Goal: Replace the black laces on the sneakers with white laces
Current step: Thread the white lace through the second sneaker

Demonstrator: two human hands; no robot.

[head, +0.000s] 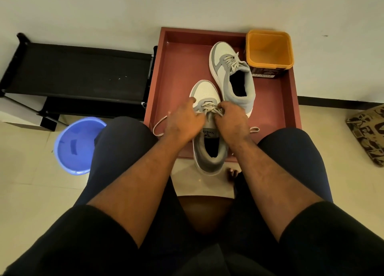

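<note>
Two grey-and-white sneakers lie on a reddish-brown tray (172,67). The near sneaker (207,151) points away from me, its heel hanging over the tray's front edge. It carries a white lace (159,128) whose loose ends trail out to both sides. My left hand (184,124) and my right hand (232,123) rest over its lacing area, fingers pinching the crossed lace. The far sneaker (232,78) lies further back and is laced in white too. No black lace is visible.
An empty orange tub (269,47) stands in the tray's back right corner. A black rack (79,74) is on the left, with a blue bucket (76,144) in front of it. A patterned cushion (367,132) lies at the right. My knees flank the tray.
</note>
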